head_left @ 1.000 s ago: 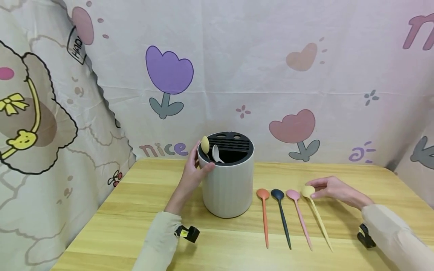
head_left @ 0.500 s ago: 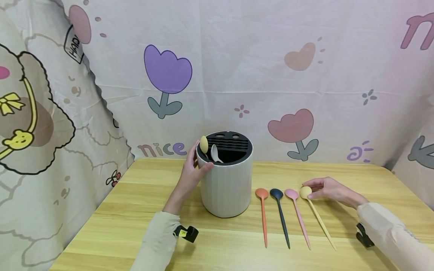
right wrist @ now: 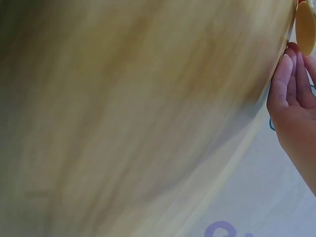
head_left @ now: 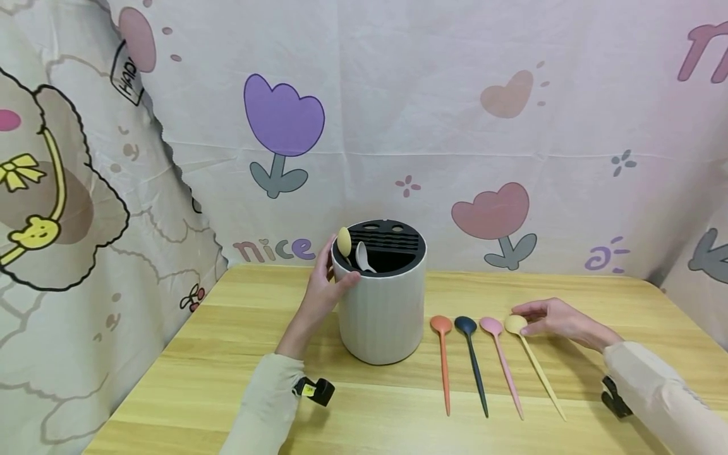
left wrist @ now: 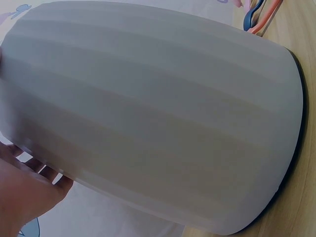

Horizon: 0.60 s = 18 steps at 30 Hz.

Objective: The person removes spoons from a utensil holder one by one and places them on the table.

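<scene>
A light grey ribbed utensil holder (head_left: pixel 381 322) with a black slotted top stands upright on the table. My left hand (head_left: pixel 324 287) grips its left side near the rim, thumb on the front. Out of the holder's opening show a yellow spoon head (head_left: pixel 344 242) and a white spoon (head_left: pixel 363 258). At the right, my right hand (head_left: pixel 560 321) pinches the bowl of a pale yellow spoon (head_left: pixel 537 363) between thumb and fingers, its handle pointing toward me. In the right wrist view, the yellow bowl (right wrist: pixel 306 28) is partly cut off by the frame edge.
Left of the pale yellow spoon, an orange spoon (head_left: pixel 443 363), a dark blue spoon (head_left: pixel 473 363) and a pink spoon (head_left: pixel 503 366) lie in a row on the wooden table (head_left: pixel 375 417). A printed cloth (head_left: pixel 398 114) hangs behind the table.
The handle end of the pale yellow spoon has swung slightly to the right, and its bowl has shifted a little with my right hand. My left hand keeps its hold on the utensil holder.
</scene>
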Available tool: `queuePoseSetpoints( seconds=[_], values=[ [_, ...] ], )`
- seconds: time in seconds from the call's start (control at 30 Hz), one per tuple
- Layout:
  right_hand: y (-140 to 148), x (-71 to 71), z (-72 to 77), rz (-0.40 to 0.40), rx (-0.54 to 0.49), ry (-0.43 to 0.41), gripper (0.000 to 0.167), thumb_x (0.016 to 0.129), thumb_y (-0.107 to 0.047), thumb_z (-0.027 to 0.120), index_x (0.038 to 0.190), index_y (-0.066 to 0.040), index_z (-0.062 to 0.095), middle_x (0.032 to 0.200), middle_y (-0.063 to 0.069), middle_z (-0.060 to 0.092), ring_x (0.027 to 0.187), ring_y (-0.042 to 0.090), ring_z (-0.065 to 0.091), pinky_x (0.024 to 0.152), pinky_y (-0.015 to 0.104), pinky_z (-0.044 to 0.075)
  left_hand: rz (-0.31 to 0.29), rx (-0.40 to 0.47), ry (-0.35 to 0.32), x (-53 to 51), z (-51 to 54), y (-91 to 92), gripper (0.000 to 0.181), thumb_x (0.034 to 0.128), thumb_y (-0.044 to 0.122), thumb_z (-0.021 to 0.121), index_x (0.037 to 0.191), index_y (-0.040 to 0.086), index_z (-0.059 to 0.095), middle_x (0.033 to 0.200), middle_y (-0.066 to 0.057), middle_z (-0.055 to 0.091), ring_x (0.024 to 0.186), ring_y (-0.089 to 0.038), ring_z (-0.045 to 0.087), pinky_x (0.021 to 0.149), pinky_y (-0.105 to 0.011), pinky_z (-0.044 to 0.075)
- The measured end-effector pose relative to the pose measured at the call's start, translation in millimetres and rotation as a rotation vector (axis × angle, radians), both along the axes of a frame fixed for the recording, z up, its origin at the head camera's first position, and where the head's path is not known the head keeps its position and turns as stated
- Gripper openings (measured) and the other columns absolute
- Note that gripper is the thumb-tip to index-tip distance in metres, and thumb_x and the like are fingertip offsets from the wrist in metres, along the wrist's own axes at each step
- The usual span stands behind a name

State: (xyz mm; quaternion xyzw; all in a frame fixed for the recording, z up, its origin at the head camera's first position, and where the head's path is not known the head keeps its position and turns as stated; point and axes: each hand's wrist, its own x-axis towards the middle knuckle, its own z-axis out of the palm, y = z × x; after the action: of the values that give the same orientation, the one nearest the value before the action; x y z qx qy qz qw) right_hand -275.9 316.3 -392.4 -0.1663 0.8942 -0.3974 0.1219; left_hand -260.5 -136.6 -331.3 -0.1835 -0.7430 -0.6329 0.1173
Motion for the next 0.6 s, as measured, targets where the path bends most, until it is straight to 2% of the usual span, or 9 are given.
queuePoseSetpoints(
  seconds=[0.17, 0.37, 0.5, 0.6],
  values=[
    [1.8, -0.5, -0.8, 0.035, -0.028, -0.006, 0.058, 0.083, -0.013, 0.075, 0.128, 0.014, 0.051, 0.127, 0.029, 0.056, 0.114, 0.04, 0.056, 0.089, 0.023, 0.048, 0.003, 0.001, -0.002, 0.1, -0.5, 0.4, 0.12, 0.0679, 0.076, 0.067, 0.155, 0.011, 0.017, 0.158, -0.01, 0.02, 0.142, -0.03, 0.021, 0.113, -0.054, 0.017],
    [3.1, -0.5, 0.0, 0.022, -0.021, -0.029, 0.055, 0.088, -0.021, 0.07, 0.131, 0.01, 0.053, 0.13, 0.026, 0.055, 0.119, 0.04, 0.051, 0.089, 0.02, 0.045, 0.0, 0.011, 0.003, 0.6, -0.6, 0.9, 0.122, 0.0661, 0.078, 0.067, 0.154, 0.01, 0.017, 0.158, -0.011, 0.02, 0.142, -0.03, 0.021, 0.113, -0.054, 0.017],
    [4.1, -1.6, 4.0, 0.027, -0.044, -0.087, 0.055, 0.097, -0.024, 0.059, 0.136, 0.013, 0.045, 0.137, 0.029, 0.047, 0.125, 0.043, 0.044, 0.09, 0.027, 0.048, -0.002, 0.011, 0.003, 0.4, -0.9, 0.8, 0.122, 0.0664, 0.078, 0.067, 0.155, 0.01, 0.017, 0.158, -0.011, 0.02, 0.142, -0.03, 0.021, 0.113, -0.054, 0.017],
    [3.2, -4.0, 8.1, 0.048, -0.083, -0.141, 0.059, 0.1, -0.024, 0.055, 0.138, 0.017, 0.037, 0.14, 0.033, 0.039, 0.126, 0.044, 0.043, 0.091, 0.033, 0.05, 0.0, 0.012, 0.005, 0.2, -1.1, 0.3, 0.121, 0.0669, 0.077, 0.067, 0.155, 0.01, 0.017, 0.158, -0.011, 0.02, 0.142, -0.029, 0.021, 0.113, -0.053, 0.017]
  ],
)
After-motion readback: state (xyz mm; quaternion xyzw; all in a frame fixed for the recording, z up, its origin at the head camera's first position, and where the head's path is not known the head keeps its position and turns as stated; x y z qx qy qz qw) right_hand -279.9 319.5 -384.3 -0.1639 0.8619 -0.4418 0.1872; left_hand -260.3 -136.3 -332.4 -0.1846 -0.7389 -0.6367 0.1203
